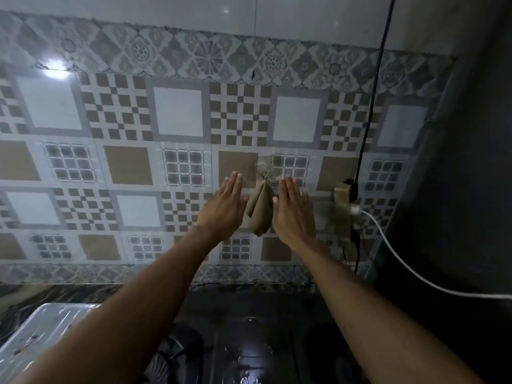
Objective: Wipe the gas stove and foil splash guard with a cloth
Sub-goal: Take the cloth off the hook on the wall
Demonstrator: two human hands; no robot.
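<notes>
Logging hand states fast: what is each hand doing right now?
Left hand: open, fingers straight, holding nothing.
Right hand: open, fingers straight, holding nothing.
The cloth hangs between them.

Patterned ceramic wall tiles (177, 115) show brown-and-white checks, plain white and tan squares, grey grids and grey floral borders; a khaki folded cloth (259, 209) hangs there, above a glossy black gas stove (249, 342); one black cable (371, 106), one white cable (401, 261)
</notes>
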